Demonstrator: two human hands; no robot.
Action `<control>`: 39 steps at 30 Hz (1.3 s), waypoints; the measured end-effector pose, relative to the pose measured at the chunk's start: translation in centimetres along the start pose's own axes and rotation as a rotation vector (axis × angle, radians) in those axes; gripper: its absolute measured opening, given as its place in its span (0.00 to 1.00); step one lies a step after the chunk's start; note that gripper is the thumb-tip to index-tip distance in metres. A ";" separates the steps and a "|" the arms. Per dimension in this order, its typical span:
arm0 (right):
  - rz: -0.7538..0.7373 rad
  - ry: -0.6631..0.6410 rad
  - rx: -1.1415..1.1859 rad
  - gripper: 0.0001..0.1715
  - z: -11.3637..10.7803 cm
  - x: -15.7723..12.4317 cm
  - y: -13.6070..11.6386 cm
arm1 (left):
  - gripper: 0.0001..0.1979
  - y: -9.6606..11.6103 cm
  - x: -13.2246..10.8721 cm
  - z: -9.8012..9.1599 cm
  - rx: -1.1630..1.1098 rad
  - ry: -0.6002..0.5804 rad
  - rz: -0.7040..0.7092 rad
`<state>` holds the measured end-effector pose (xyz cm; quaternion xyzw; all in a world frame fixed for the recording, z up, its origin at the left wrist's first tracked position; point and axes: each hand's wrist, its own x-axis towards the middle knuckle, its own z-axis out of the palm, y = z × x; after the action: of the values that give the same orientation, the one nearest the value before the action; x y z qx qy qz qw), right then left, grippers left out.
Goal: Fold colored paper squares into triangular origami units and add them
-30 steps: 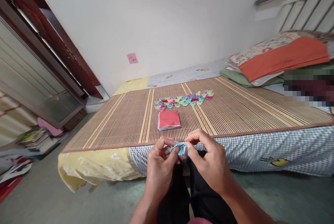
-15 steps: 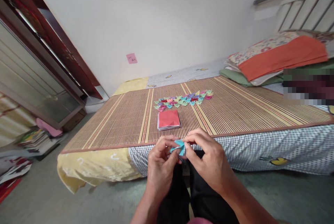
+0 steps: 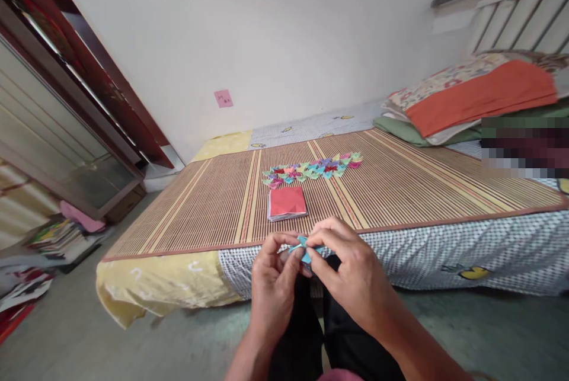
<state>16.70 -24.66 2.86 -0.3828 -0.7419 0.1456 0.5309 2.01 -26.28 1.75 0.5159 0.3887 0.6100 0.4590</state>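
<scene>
A small piece of folded blue paper is pinched between my two hands, just in front of the bed's near edge. My left hand grips its left side between thumb and fingers. With thumb and forefinger, my right hand pinches the upper right part, and its fingers cover some of the folds. Beyond my hands, a stack of square paper with a red top sheet lies on the mat. Behind the stack, several small folded paper pieces in many colours sit in rows.
A striped mat covers the bed. Folded bedding with an orange band is piled at the right. A pink note sticks to the wall. Magazines are stacked on the left, near a glass-panelled door.
My right fingers have shifted left over the blue paper, closer to my left thumb. The paper's shape shows differently, with less of its face visible.
</scene>
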 end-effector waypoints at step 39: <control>-0.125 0.080 -0.126 0.12 1.1 -0.2 0.3 | 0.02 0.1 0.5 -0.3 0.219 0.003 -0.032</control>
<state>15.87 -24.40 2.14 -0.3739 -0.7503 0.0499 0.5429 1.70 -25.85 1.94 0.5558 0.4619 0.5572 0.4091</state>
